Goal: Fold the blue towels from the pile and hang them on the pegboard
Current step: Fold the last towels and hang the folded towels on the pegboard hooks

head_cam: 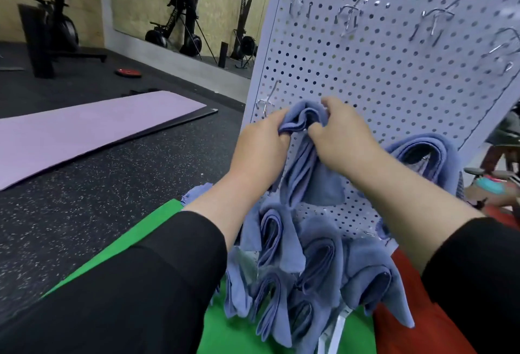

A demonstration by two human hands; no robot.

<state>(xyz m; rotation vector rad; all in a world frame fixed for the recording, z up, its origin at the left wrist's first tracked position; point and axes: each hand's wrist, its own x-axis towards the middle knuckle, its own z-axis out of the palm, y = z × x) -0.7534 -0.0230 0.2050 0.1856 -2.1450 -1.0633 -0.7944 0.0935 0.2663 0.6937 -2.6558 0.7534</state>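
A folded blue towel (306, 165) hangs against the grey pegboard (394, 78), its top fold bunched between both my hands. My left hand (261, 145) pinches the towel's left upper edge beside a metal hook (266, 103). My right hand (343, 134) grips the top fold from the right. Several folded blue towels (309, 269) hang lower on the board, and another (427, 151) hangs at the right. The hook under the held towel is hidden.
Bare metal hooks (350, 17) stick out of the upper pegboard. A green mat (157, 227) and a red mat (399, 325) lie below. A purple yoga mat (84, 134) lies on the speckled floor at left, with exercise machines (56, 16) behind it.
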